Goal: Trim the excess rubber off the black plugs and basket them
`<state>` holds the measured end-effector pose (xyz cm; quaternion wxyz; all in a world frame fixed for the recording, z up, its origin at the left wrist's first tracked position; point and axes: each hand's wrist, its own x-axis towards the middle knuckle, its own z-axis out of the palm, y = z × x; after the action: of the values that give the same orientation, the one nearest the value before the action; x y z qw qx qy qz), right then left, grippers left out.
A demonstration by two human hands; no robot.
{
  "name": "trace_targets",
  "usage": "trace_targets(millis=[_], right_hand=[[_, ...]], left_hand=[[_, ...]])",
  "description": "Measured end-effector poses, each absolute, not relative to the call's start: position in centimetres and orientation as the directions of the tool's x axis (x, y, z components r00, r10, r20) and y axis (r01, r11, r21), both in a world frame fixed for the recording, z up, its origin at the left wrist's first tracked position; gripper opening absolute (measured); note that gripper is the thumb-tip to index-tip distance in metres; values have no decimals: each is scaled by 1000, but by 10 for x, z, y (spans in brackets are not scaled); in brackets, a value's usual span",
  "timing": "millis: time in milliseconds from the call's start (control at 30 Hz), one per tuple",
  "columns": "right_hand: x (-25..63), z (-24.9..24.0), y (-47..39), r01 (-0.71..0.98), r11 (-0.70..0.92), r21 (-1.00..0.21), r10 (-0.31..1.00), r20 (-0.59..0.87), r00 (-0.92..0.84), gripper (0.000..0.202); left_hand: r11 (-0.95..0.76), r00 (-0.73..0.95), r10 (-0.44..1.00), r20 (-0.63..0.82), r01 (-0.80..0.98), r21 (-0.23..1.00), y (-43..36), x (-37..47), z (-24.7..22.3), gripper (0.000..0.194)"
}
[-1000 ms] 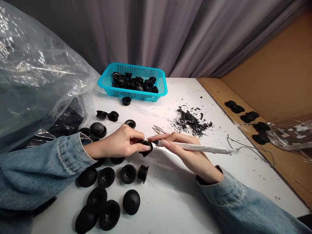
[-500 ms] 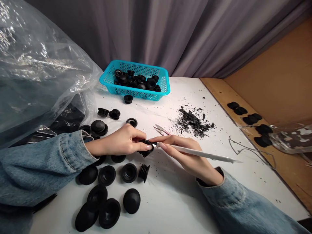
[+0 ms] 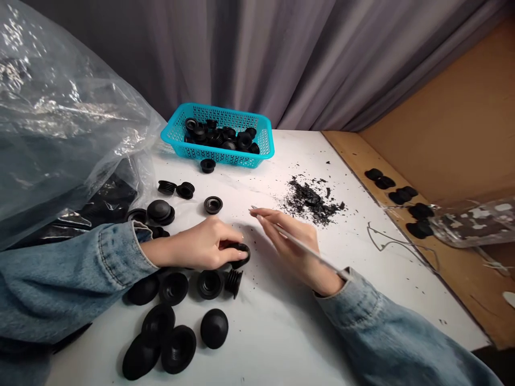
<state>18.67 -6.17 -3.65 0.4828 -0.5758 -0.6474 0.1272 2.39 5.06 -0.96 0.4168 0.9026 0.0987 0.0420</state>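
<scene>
My left hand [image 3: 205, 244] pinches a black rubber plug [image 3: 240, 256] between thumb and fingers, just above the white table [image 3: 281, 332]. To its right, my right hand [image 3: 292, 244] is closed around a slim, white-handled, pen-like knife [image 3: 309, 251], which slants back toward the wrist. Fingers hide the knife's front end, now apart from the plug. A thin metal tip [image 3: 253, 207] pokes out beyond the right fingertips; whether it belongs to the knife or to the snips seen there earlier, I cannot tell. Several loose black plugs [image 3: 210, 284] lie below and around my left hand.
A blue perforated basket [image 3: 225, 159] holding black plugs stands at the back. Black shavings [image 3: 314, 201] are heaped right of centre. A clear plastic bag [image 3: 72, 118] bulges at left. Bent wire [image 3: 402, 244] and more black pieces [image 3: 420, 228] lie toward the right edge.
My right hand has drawn the knife away from the plug and moved up over the snips, which it now mostly covers. The left hand has turned the plug slightly. The view shifted a little.
</scene>
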Motion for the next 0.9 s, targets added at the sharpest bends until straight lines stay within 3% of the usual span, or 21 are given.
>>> trace_targets(millis=[133,233,533,900], right_hand=[[194,-20,-64,382,123,-916,955,213,205,12],[193,-14,-67,243,71,-967,979,115,170,14],[196,-12,-72,277,87,-957,984,125,124,16],[194,-10,-72,225,70,-972,986,102,135,17]], left_hand=[[-672,956,282,76,140,727,54,22,-8,28],[-690,948,279,151,88,718,56,21,-6,27],[-808,868,257,425,-48,587,53,19,-9,24],[-887,815,131,565,-158,435,51,19,-12,18]])
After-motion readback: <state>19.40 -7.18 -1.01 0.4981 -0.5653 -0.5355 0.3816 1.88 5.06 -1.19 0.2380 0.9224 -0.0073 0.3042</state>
